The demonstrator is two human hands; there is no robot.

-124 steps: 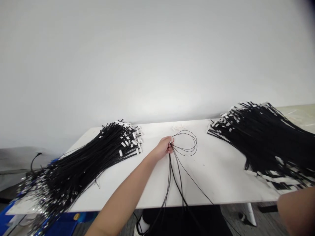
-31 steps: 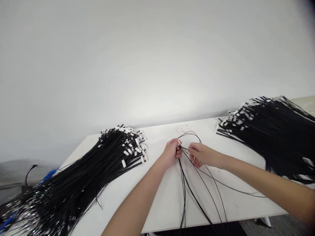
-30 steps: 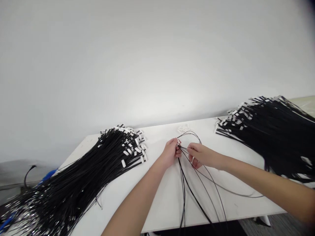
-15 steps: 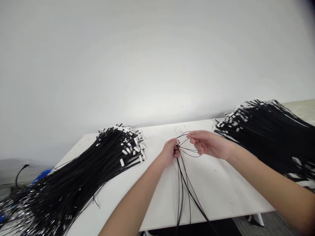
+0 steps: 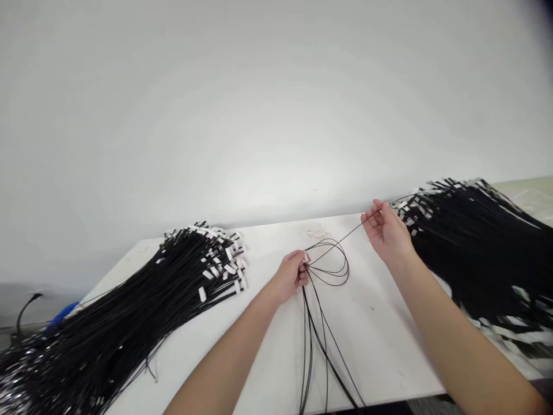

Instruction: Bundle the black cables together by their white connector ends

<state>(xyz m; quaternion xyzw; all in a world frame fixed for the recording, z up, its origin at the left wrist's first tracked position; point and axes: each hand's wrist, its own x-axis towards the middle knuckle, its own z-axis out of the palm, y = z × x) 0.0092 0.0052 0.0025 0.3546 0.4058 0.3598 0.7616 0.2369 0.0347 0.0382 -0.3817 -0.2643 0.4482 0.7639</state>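
Observation:
Thin black cables [image 5: 341,245] make several loops just right of my left hand [image 5: 295,272], whose closed fingers grip them together with a small white piece [image 5: 306,257]. From this grip, more cable strands hang down over the table's front edge. My right hand [image 5: 386,227] is raised to the right, its fingers bent around one cable that runs taut from the loops up to it. Past the right hand, that cable's loose length trails toward the right-hand pile.
On the white table [image 5: 380,334], a big pile of black cables [image 5: 147,300] with white ends lies left. Another cable pile [image 5: 488,242] lies right. Small white pieces [image 5: 318,233] sit near the back edge, before a pale wall [image 5: 276,115]. A blue object [image 5: 64,313] shows at far left.
My right hand has moved up and to the right, drawing one cable out of the loops. The loops now stand free of the right hand; my left hand keeps its grip.

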